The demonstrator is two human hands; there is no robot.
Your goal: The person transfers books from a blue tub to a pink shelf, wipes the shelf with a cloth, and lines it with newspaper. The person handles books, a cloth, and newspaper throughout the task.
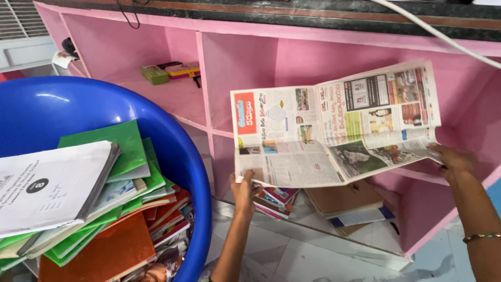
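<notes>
Head view: an unfolded newspaper (334, 130) is held spread in front of the pink shelf unit (235, 68). The left hand (244, 192) pinches its lower left corner; the right hand (453, 159) grips its lower right edge. Stacked books (344, 201) lie on the floor beneath. A blue tub (180, 151) of notebooks (78, 193) stands at left.

one newspaper (334, 130); one blue tub (172, 141); two hands
</notes>
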